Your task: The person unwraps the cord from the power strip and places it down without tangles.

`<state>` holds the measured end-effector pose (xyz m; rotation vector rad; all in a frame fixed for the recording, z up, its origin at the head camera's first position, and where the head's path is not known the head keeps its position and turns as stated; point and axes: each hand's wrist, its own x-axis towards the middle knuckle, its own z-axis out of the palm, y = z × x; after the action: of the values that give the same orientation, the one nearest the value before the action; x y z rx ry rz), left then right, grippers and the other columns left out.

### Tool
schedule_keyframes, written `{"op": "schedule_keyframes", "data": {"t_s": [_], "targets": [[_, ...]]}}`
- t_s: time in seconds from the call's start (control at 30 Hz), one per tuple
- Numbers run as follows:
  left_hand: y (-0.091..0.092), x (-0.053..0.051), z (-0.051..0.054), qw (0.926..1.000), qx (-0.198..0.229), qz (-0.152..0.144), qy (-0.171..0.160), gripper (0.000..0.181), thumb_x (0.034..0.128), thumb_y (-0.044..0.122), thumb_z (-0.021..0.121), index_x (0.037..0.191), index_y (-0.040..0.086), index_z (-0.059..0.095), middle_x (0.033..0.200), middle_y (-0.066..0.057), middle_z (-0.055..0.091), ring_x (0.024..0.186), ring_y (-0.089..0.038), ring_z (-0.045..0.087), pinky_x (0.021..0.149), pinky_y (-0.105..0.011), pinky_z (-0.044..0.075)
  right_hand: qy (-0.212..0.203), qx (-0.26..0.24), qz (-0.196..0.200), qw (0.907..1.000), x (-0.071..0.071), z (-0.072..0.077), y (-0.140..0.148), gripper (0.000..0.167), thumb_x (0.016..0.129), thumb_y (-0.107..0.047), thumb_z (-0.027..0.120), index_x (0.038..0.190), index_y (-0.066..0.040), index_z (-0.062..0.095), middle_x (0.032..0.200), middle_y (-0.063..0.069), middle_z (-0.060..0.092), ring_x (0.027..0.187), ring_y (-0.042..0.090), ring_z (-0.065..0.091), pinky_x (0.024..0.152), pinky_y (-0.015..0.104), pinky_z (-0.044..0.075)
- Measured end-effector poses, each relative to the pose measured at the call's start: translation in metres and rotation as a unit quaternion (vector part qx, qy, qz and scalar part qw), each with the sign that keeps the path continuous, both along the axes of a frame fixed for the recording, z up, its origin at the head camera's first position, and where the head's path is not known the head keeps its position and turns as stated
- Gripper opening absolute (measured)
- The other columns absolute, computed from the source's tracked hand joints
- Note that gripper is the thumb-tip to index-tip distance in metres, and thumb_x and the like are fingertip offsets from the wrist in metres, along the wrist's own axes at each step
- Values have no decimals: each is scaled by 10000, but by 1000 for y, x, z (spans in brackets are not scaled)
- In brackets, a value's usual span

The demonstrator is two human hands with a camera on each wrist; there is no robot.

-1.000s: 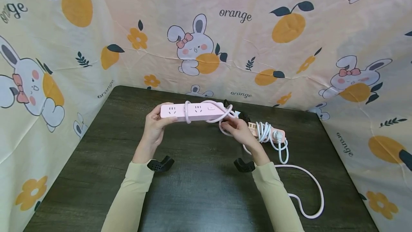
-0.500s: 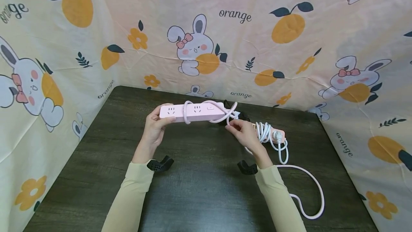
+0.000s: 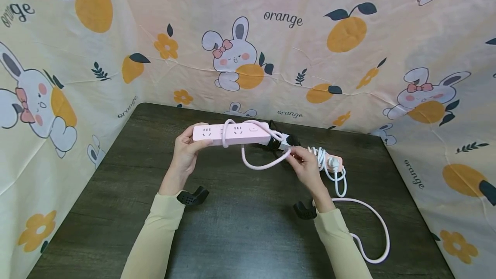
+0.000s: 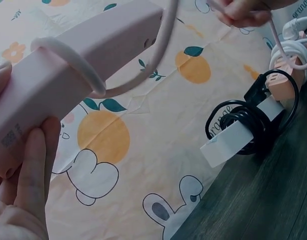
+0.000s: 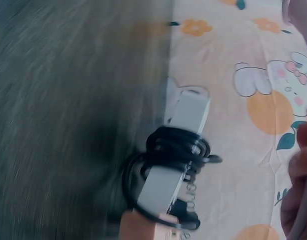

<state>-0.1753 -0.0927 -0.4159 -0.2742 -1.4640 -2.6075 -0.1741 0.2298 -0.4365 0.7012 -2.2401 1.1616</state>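
Across from the left hand, gripping the strip, there's the right hand, pinching its cord!

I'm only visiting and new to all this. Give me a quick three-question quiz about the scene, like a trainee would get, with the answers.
1. What does the left hand hold?
2. True or false: the right hand is holding nothing.
3. What colour is the cable wound round the white block? A) pink B) black C) green

Key:
1. A pink power strip.
2. False: it pinches the pink cord.
3. B
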Motion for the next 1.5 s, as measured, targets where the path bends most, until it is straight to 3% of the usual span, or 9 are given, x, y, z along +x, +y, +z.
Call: {"op": "schedule_keyframes", "data": {"t_s": [0.2,0.47,0.63,0.8,1.03,1.1,1.2,1.33,1.5], "targets": [[-1,-1,2,9998,182,9,78,471,724,-232,558,956,158,685,952,6,650,852,-90,615,689,-182,523,581,1963,-585,9771,-1,1,0,107,757,-77,766,845,-70,706,688,3,626,527,82,479,454,268,374],[-4,-1,-1,9992,252,-245,215,487,711,-242,537,961,146,691,952,-5,648,845,-101,603,682,-183,516,-482,2302,-1698,9570,-15,24,-7,120,855,-140,683,899,-48,744,536,36,597,447,178,499,453,370,396],[-5,0,-2,9984,122,-450,318,497,703,-236,544,970,154,695,946,2,655,834,-97,604,672,-184,507,-841,1572,-2133,9606,-24,35,-6,169,881,-128,635,931,-6,740,552,82,629,459,187,530,460,339,395],[-4,1,-3,9972,-89,-657,338,503,700,-234,557,971,167,693,946,5,664,850,-99,608,669,-190,511,-281,232,-2417,9697,-25,41,2,147,866,-77,637,888,26,738,534,99,567,443,101,381,431,227,264],[-7,0,-4,9946,-397,-857,427,492,684,-214,610,986,167,682,968,5,656,873,-107,601,683,-207,520,-480,-1269,-2604,9559,-18,55,17,178,854,-94,668,781,58,725,460,-131,438,434,-20,334,418,165,231],[-6,0,-5,9943,-479,-852,420,495,684,-214,620,990,170,678,973,6,654,880,-111,597,693,-213,518,-611,-1580,-2495,9535,-12,62,18,185,857,-81,666,805,90,715,494,-187,471,466,-10,367,434,166,257],[-4,-2,-7,9955,-534,-697,352,500,693,-220,609,986,179,676,966,14,657,878,-110,597,701,-214,510,-547,-1632,-1987,9648,2,72,13,161,863,-20,638,834,128,694,566,-178,526,510,3,403,461,154,291],[-2,-4,-7,9979,-471,-353,278,509,695,-236,595,968,185,678,943,21,663,861,-103,604,709,-212,504,-198,-1313,-531,9897,15,69,10,69,819,150,593,820,159,661,674,-69,618,586,9,484,497,126,357],[-3,-4,-5,9999,-104,11,79,484,715,-231,576,954,176,680,937,18,658,843,-93,611,703,-195,513,32,-418,1103,9930,12,40,26,177,734,243,612,789,83,665,723,151,622,674,48,538,580,127,415]]}}
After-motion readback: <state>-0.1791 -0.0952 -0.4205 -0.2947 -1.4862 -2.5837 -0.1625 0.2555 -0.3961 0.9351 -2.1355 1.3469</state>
